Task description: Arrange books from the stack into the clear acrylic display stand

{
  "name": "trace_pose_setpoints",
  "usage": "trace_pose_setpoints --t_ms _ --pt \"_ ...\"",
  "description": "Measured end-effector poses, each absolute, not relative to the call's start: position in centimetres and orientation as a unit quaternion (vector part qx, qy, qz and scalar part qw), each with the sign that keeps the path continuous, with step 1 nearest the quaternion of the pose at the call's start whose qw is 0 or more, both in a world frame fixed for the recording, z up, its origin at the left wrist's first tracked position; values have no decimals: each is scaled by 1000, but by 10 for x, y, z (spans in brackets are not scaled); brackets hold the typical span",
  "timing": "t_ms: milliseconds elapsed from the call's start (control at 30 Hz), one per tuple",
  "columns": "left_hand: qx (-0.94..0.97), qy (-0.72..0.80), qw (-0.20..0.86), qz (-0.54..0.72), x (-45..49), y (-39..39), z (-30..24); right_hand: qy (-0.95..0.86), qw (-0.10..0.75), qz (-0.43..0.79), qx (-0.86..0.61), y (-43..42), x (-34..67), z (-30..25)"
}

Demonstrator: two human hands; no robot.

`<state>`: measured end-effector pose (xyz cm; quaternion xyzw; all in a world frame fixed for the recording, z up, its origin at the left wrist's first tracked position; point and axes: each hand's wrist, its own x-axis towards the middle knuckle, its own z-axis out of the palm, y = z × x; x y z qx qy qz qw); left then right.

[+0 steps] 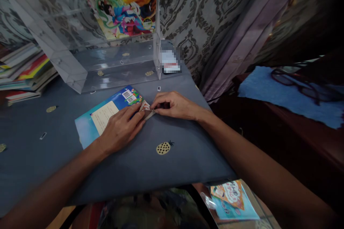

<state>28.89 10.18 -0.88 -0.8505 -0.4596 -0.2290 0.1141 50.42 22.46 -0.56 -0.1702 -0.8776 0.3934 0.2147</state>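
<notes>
A blue picture book (pixel 107 112) lies back cover up on the dark blue tablecloth (pixel 80 157). My left hand (pixel 120 128) rests flat on its right part, fingers pressing down near the corner. My right hand (pixel 174 105) is beside it, fingers curled in a pinch on a small folded piece of paper (pixel 147 111) at the book's right corner. Both hands touch this folded piece.
A clear plastic box (pixel 107 64) stands behind the book, with a colourful cartoon poster (pixel 126 3) behind it. A stack of books (pixel 24 69) lies at the left. Patterned curtains hang at the back right. More booklets (pixel 233 200) lie below the table's edge.
</notes>
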Motion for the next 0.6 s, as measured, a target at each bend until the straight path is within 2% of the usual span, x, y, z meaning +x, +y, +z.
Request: trace_pose_setpoints --t_ms 400,600 --pt "-853 -459 117 -220 288 102 -9 -880 223 384 -168 225 504 -7" --pt "-856 -453 125 -215 288 102 -6 -865 267 390 -165 223 502 -7"
